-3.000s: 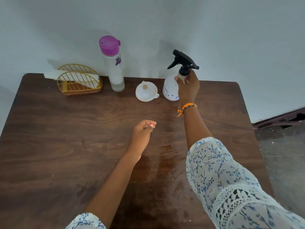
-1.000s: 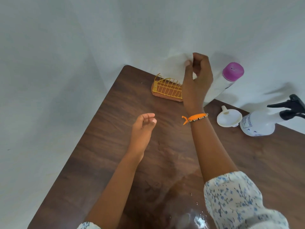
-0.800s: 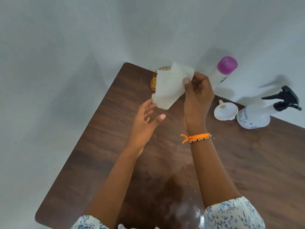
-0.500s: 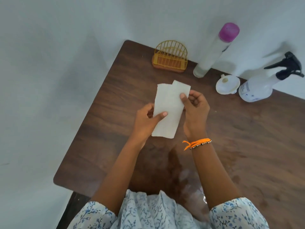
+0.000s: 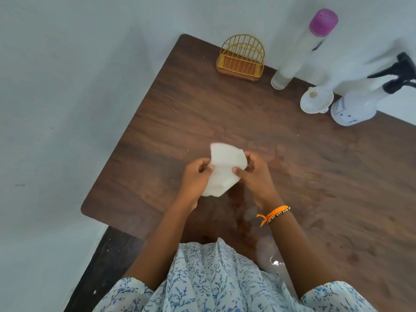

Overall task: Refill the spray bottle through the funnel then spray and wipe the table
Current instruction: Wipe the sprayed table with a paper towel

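1. Pinching a white paper napkin [image 5: 222, 170] from both sides – left hand [image 5: 195, 176] curling thumb and fingers onto its left edge, right hand [image 5: 255, 174] pressing a thumb on its right edge with the other fingers tucked behind.
2. Holding the napkin above the middle of the table [image 5: 171, 122], apart from the surface as far as can be told; bending and folding it into a pad, to judge by its curved upper edge and bunched lower end.
3. Standing idle at the far edge, well apart from both hands: spray bottle [image 5: 353, 109] with its black trigger head [image 5: 398, 73] mounted, and the white funnel [image 5: 316, 102] lying mouth-down just beside it, touching or nearly so.
4. Standing behind the funnel – a tall clear bottle [image 5: 295, 57] with a purple cap, looking close to empty; level inside too faint to call.
5. Sitting near the far left corner, a gold wire napkin holder [image 5: 240, 58], with no napkin visible in it.
6. Judging progress: refill looking finished, with the trigger head on and the funnel set aside.
7. Showing damp, glossy patches near the body on the near part of the table, so spraying probably done too.
8. Remaining: lowering the napkin onto the wet patches and wiping them dry.
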Action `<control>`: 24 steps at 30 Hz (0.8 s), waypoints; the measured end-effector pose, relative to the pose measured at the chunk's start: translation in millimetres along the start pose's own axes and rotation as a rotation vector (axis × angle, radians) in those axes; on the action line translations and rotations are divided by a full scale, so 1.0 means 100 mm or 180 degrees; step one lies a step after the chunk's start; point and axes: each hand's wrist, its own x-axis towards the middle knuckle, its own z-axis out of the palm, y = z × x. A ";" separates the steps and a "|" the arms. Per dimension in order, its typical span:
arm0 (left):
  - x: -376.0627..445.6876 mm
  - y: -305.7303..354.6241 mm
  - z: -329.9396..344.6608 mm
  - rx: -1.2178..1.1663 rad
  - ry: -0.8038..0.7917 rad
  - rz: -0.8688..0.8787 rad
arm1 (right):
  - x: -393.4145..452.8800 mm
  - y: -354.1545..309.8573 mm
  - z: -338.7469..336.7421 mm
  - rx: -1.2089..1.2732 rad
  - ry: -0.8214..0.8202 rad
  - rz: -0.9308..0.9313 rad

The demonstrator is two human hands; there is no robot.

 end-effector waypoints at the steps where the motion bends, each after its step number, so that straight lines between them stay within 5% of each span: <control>1: 0.00 -0.03 -0.01 -0.0014 -0.0008 -0.0010 | 0.03 0.00 0.00 -0.0317 0.0143 -0.0135; 4: -0.01 -0.10 -0.05 -0.0317 0.0008 -0.0086 | 0.16 -0.07 0.01 -0.1134 0.0834 -0.0480; 8: 0.01 -0.15 -0.13 -0.0280 0.0250 0.0088 | 0.35 -0.20 0.09 -0.1158 0.1405 -0.0913; 18: 0.12 -0.11 -0.17 -0.0261 0.0562 0.0259 | 0.69 0.26 0.51 -0.3269 -0.0332 -0.1722; 21: 0.19 -0.09 -0.13 -0.0250 0.0515 0.0266 | 0.64 0.33 0.25 -0.3388 -0.0452 -0.2186; 24: 0.27 -0.07 -0.11 -0.0196 0.0474 0.0268 | 0.78 0.25 0.00 -0.3067 -0.0096 -0.1692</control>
